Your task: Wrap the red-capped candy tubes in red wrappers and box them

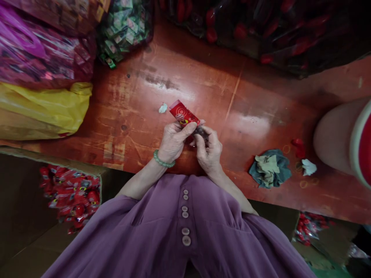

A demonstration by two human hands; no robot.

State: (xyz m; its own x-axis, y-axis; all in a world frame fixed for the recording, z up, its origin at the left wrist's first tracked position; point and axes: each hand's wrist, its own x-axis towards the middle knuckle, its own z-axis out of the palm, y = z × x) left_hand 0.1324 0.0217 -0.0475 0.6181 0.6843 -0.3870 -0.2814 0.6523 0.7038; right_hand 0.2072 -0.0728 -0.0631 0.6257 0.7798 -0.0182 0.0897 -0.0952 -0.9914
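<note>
A red printed packet with a yellow and black mark slants up and to the left above the table. My left hand, with a green bead bracelet at its wrist, is closed on the packet, thumb on top. At the packet's lower right end, my right hand pinches a dark, shiny part. Fingers cover much of that part, and I cannot tell whether it belongs to the packet or is a separate piece. A small white scrap lies just left of the packet.
Filled bags, a yellow bag and green packets stand left. Dark bags with red pieces line the back. Right are a cloth, rubber bands and a bucket. Below the edge, a box holds red packets.
</note>
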